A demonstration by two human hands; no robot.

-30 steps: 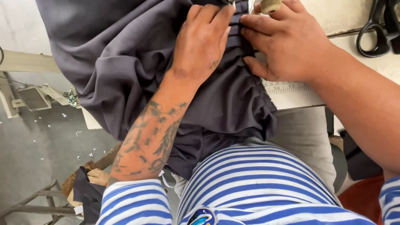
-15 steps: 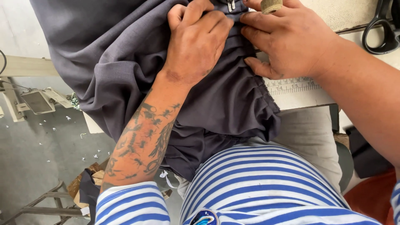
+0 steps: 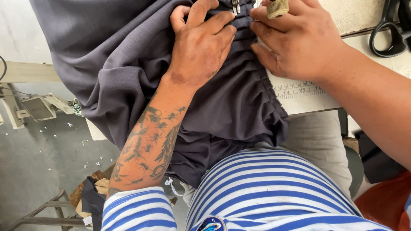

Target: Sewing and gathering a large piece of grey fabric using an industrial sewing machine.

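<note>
A large piece of dark grey fabric (image 3: 115,64) lies over the sewing table and hangs down toward my lap, gathered into pleats along its right edge. My left hand (image 3: 201,45) presses flat on the pleated part, fingers pointing at the metal presser foot (image 3: 236,6) at the top edge. My right hand (image 3: 297,40) rests beside it on the fabric's gathered edge, fingertips pinching the pleats. A tan ribbed knob (image 3: 278,7) shows above the right fingers.
A printed ruler strip (image 3: 299,90) runs along the white table edge. Black scissors (image 3: 389,28) lie at the top right. Below left are a grey floor with scraps (image 3: 51,141), a pedal-like box (image 3: 37,108) and a wooden stool with cloth (image 3: 85,199).
Both hands and the fabric have shifted slightly toward the presser foot, the pleats feeding upward; the view has drifted a little with them.
</note>
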